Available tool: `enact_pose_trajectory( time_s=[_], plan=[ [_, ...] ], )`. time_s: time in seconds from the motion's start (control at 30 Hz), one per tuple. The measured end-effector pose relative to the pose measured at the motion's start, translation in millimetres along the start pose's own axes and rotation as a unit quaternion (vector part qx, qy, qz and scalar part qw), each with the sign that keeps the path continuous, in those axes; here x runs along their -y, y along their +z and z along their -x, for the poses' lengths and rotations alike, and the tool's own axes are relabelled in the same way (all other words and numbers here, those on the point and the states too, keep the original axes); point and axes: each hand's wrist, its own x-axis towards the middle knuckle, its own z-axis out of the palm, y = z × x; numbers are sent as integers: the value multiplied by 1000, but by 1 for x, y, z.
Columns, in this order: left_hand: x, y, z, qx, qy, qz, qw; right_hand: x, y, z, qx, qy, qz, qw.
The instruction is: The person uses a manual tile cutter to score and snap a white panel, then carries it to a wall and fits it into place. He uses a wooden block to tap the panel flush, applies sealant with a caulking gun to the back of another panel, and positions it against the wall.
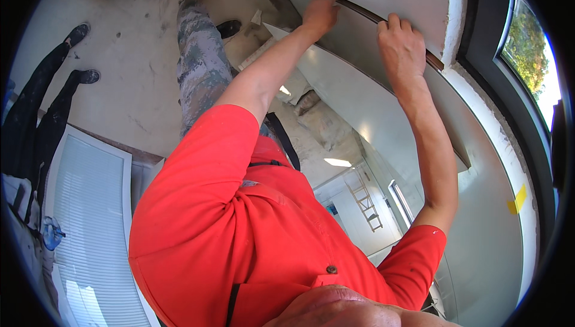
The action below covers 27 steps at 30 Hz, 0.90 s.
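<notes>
A long, thin dark brown strip (362, 9) runs along the edge of a pale panel at the upper right, slanting down toward the window side. My left hand (320, 15) holds it near its far left part, fingers bent over the edge. Further right, my right hand (402, 48) grips the same strip, knuckles up and fingers curled over it. Both thumbs are mostly hidden. Below the strip, a broad pale grey panel (353, 96) passes behind my right forearm.
To the right, a dark-framed window (533, 57) adjoins a rough white wall edge with yellow tape (517, 199). A wooden ladder (364, 204) leans farther back. At left, a person in black trousers (42, 117) stands by a white ribbed panel (93, 225), a blue-gloved hand (53, 233) beside it.
</notes>
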Motion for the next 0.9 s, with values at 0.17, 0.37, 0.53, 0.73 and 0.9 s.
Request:
enact_pose_trajectory(
  time_s=[0.17, 0.37, 0.53, 0.73, 0.9],
  plan=[
    [21, 8, -16, 50, 129, -69, 988, 9, 13, 15, -16, -2, 21, 1000],
    [20, 4, -24, 37, 175, -85, 980, 15, 33, 20, -142, 31, -8, 989],
    [26, 3, -29, 55, 219, -118, 967, 20, 46, 25, -161, 25, 8, 987],
    [36, 5, -38, 67, 248, -119, 959, 26, 53, 12, -185, 39, 17, 982],
    [40, 6, -47, 79, 272, -134, 950, 33, 68, 3, -174, 36, 13, 984]
  ],
)
